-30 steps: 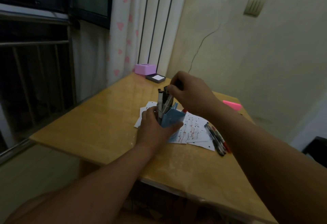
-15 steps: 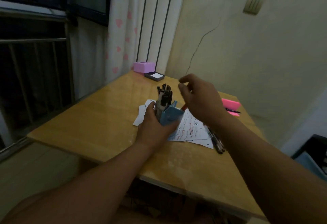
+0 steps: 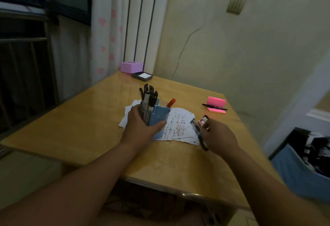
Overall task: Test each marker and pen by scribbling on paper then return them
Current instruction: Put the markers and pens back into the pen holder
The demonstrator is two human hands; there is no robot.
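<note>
Pens [image 3: 148, 99] upright in blue holder [image 3: 160, 116] | left hand [image 3: 141, 127] grips holder | right hand [image 3: 221, 138] at loose markers [image 3: 203, 120], grip unclear

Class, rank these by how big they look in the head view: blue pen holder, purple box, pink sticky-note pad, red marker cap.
1. blue pen holder, partly hidden by the left hand
2. purple box and pink sticky-note pad: look alike, unranked; the box sits farther away
3. red marker cap
</note>
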